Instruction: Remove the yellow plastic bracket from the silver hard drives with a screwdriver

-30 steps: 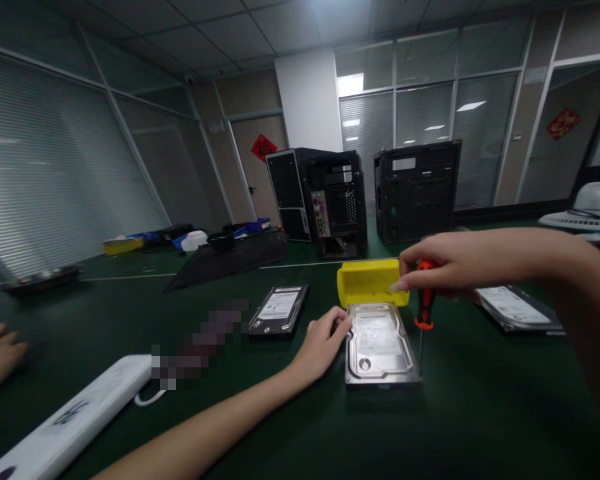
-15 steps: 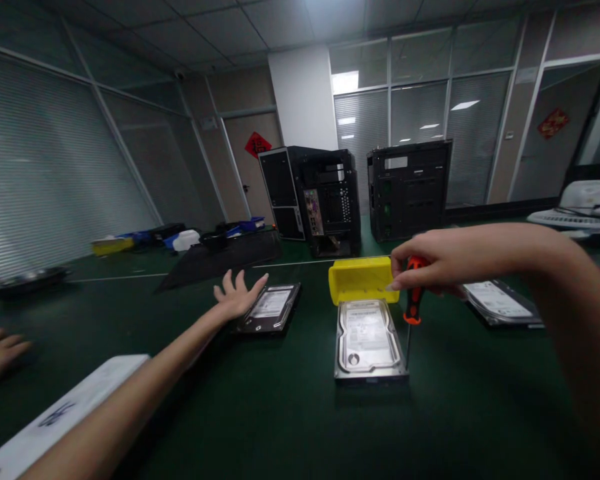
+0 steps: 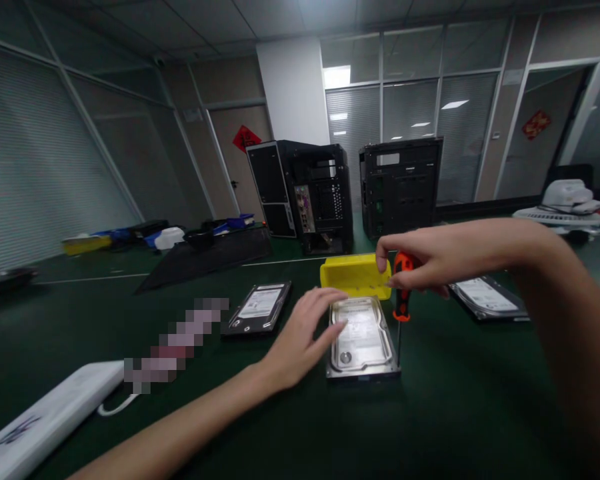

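In the head view a silver hard drive [image 3: 363,340] lies flat on the dark green table. My right hand [image 3: 433,257] grips an orange and black screwdriver [image 3: 403,308], held upright, its shaft reaching down to the drive's near right corner. At the drive's left edge is my left hand [image 3: 307,333], fingers apart, thumb and fingertips over the label side; whether they touch it I cannot tell. Directly behind the drive stands a yellow bin [image 3: 355,277] with small bits inside. A second hard drive [image 3: 260,307] lies to the left, and a third hard drive [image 3: 487,297] beyond my right wrist.
Two black computer cases [image 3: 317,200] stand at the back. A black mat [image 3: 207,260] lies back left, with blue and yellow bins nearby. A white box [image 3: 55,413] with a cord rests front left. At the right sits a white hat [image 3: 567,200].
My left hand has moved right, from over the left hard drive to the middle one. Another person's hand at the far left is gone from view. The screwdriver stays at the same corner.
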`<state>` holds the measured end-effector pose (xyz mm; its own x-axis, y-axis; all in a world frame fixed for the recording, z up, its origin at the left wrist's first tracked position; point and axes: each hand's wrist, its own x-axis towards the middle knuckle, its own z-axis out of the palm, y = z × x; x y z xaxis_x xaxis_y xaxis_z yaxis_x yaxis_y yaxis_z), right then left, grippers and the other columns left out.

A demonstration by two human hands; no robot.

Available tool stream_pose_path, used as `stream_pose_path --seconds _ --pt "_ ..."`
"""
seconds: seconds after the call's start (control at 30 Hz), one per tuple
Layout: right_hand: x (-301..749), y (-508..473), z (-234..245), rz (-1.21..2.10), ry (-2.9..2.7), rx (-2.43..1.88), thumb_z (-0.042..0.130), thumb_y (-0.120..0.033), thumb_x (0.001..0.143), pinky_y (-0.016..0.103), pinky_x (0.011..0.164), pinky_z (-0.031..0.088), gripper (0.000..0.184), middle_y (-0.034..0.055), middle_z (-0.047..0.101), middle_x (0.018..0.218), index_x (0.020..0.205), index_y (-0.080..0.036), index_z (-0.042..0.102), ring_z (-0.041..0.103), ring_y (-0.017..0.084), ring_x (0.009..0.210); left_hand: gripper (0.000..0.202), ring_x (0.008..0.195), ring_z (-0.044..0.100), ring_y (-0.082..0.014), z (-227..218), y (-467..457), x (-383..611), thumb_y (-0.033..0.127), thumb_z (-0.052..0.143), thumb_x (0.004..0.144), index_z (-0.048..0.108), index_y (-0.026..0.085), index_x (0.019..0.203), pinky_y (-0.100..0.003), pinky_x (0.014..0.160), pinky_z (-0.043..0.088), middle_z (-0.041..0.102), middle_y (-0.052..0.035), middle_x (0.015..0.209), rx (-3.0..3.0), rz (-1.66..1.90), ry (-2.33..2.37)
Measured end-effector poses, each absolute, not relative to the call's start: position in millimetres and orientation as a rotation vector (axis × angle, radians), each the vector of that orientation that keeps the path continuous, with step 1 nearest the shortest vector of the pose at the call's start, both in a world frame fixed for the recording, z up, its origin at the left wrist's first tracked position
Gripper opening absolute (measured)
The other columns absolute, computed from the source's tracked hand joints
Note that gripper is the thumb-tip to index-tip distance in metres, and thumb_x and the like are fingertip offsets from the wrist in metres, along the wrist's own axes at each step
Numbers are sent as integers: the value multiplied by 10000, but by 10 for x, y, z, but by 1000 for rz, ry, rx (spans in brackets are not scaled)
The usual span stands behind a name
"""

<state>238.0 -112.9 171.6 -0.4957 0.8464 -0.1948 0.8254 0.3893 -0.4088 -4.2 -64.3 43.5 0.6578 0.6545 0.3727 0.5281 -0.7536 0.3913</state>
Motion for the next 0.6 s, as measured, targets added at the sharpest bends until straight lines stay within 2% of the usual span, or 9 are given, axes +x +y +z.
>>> stream_pose_path --seconds 0.13,0.23,0.37,0.5,0.6 --pt "2394 -1162 1731 752 -2577 -1517 542 -405 733 228 521 472 426 56 615 941 1096 -201 452 599 178 734 505 1209 342 -260 395 -797 14 445 527 788 425 269 1251 -412 1044 232 448 -47 1283 2586 530 734" --pt "2405 -1130 1726 787 -2587 -1493 531 -430 741 221 526 467 389 64 621 944 1044 -190 500 600 184 768 616 1249 296 -286 405 -770 -41 461 580 742 383 265 1291 -468 1060 171 401 -61 1340 2588 406 720" --pt "2385 -1056 1704 843 -2561 -1546 497 -499 750 220 484 451 411 66 640 863 980 -165 556 604 165 672 727 1284 248 -291 348 -727 -59 498 625 690 329 286 1319 -509 1073 61 367 -38 1374 2636 359 679" --pt "2348 -1052 1702 761 -2516 -1605 406 -530 788 230 472 440 437 54 635 833 971 -167 569 585 150 605 776 1296 231 -289 274 -722 -37 517 634 672 292 292 1332 -534 1068 38 333 -30 1397 2733 288 641" --pt "2336 -1093 1713 654 -2497 -1578 293 -473 847 231 497 438 412 43 627 839 941 -174 560 566 139 598 733 1299 236 -261 259 -726 -35 484 605 719 268 285 1339 -517 1077 42 324 -30 1403 2783 265 645"
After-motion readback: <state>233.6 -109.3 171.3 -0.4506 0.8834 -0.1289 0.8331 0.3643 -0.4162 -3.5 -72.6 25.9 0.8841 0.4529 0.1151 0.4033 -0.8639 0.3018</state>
